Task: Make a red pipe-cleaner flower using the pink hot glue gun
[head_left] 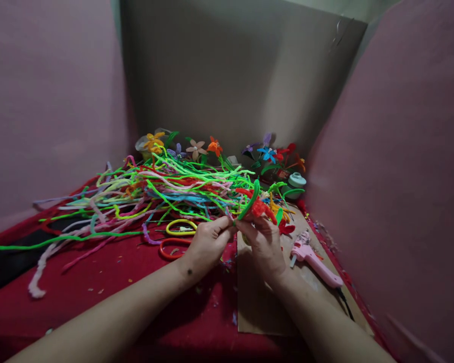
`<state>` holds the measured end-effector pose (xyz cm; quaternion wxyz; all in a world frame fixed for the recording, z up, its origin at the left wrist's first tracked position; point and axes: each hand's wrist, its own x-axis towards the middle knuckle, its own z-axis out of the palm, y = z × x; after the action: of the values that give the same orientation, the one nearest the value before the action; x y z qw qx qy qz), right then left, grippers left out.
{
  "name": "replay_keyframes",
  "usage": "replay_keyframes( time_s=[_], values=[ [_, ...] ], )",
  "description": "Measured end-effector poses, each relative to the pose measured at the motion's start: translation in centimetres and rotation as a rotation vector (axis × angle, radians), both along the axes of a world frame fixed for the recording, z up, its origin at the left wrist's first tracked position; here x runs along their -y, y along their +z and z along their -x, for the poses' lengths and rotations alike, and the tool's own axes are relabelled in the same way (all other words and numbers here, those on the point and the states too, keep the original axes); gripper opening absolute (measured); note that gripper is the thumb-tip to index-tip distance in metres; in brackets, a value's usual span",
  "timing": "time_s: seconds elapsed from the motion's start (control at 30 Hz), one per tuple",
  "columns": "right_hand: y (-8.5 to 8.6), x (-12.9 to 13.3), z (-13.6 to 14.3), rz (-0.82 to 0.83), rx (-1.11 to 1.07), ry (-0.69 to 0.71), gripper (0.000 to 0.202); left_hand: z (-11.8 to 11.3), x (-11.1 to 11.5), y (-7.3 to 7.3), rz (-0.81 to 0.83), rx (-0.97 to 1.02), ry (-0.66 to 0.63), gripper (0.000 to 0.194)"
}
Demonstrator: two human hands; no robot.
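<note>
Over the front of the table, both hands meet on a pipe-cleaner flower (262,207) with red petals and green leaves. My left hand (212,242) is closed, its thumb and fingertips pinched at the green stem end. On the other side, my right hand (264,247) is closed around the flower's base, just below the red petals. A long green leaf (250,200) curves upward between the hands. The fingers cover most of the stem. Close to my left hand lie scissors with a yellow handle loop (180,227) and a red handle loop (168,249).
A large heap of coloured pipe cleaners (189,186) spreads across the red cloth (136,302). Finished flowers (196,147) stand along the back. On a cardboard sheet (261,312) at right rests a pink glue gun (316,262) with its cord. Pink side panels (401,151) enclose the table.
</note>
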<state>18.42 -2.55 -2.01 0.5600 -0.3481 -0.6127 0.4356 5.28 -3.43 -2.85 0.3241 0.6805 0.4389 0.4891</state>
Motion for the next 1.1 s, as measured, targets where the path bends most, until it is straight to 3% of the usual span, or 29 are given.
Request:
replay_keyframes(
  time_s=[0.13, 0.37, 0.6, 0.9, 1.1],
  values=[
    [-0.2, -0.8, -0.5, 0.039, -0.016, 0.057, 0.011, 0.1, -0.4, 0.5, 0.133, 0.12, -0.089, 0.022],
    [1.3, -1.0, -1.4, 0.025, 0.025, 0.143, 0.016, 1.1, -0.8, 1.3, 0.334, 0.265, -0.219, 0.031],
    [0.7, -1.4, -1.6, 0.317, -0.226, 0.284, 0.015, 1.5, -0.5, 1.5, 0.449, 0.407, -0.448, 0.028],
    [0.8, -0.8, -1.5, 0.414, -0.234, 0.444, 0.016, 2.0, -0.5, 0.8, 0.676, 0.588, -0.761, 0.026],
    [0.7, -0.7, -1.2, 0.404, -0.253, 0.435, 0.014, 2.2, -0.7, 0.7, 0.614, 0.532, -0.759, 0.029]
  ],
)
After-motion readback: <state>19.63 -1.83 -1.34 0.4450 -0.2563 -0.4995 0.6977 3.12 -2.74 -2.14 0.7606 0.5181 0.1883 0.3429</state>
